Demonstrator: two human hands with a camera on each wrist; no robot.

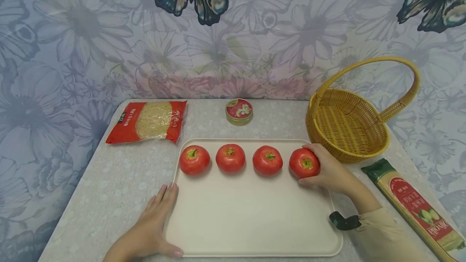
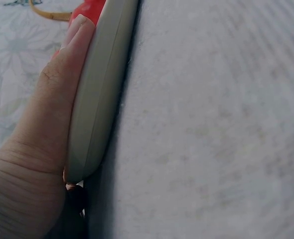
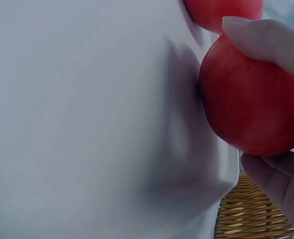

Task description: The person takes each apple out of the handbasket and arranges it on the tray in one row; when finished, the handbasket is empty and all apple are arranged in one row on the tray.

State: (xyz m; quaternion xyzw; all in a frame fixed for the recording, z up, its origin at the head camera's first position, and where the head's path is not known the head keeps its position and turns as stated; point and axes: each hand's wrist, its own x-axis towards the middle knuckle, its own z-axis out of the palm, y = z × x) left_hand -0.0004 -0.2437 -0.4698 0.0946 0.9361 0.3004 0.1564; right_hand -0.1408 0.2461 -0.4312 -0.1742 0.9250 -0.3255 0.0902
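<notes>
Several red apples stand in a row along the far side of a cream tray (image 1: pixel 251 217). My right hand (image 1: pixel 331 171) grips the rightmost apple (image 1: pixel 303 163), thumb on the near side and fingers on the far side. In the right wrist view the same apple (image 3: pixel 254 99) sits between thumb and fingers, close over the tray, with a neighbouring apple (image 3: pixel 224 12) beyond it. My left hand (image 1: pixel 153 221) lies at the tray's left edge with fingers extended. The left wrist view shows the thumb (image 2: pixel 62 84) along the tray's rim (image 2: pixel 97 94).
A yellow wicker basket (image 1: pixel 346 157) with a tall handle stands just behind the tray's far right corner. Right of the tray lies a long pack of noodles (image 1: pixel 415 205). A red-and-clear food bag (image 1: pixel 154 120) and a small round tin (image 1: pixel 239 112) are at the back.
</notes>
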